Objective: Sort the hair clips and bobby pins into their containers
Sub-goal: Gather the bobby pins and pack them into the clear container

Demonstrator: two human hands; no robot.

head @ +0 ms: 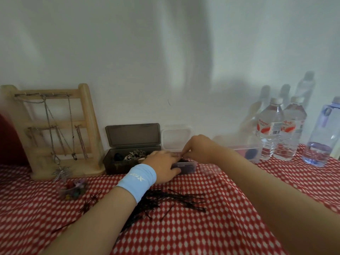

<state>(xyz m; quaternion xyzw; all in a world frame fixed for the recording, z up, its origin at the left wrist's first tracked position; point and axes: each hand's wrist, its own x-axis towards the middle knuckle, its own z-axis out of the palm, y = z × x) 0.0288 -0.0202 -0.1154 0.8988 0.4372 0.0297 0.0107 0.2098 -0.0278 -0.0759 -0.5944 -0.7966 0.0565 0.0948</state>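
A heap of black bobby pins lies on the red checked cloth in front of me. Behind it stands a small clear box with its white lid up. My left hand, with a light blue wristband, grips the box's front wall. My right hand hovers over the box with fingers pinched together; what they pinch is too small and blurred to tell. To the left, a smoky grey box stands with its lid raised and holds hair clips. Small dark claw clips lie loose at the left.
A wooden jewellery stand hung with chains sits at the back left, a small bag of colourful bits before it. A clear container and several water bottles line the back right. A white wall rises close behind.
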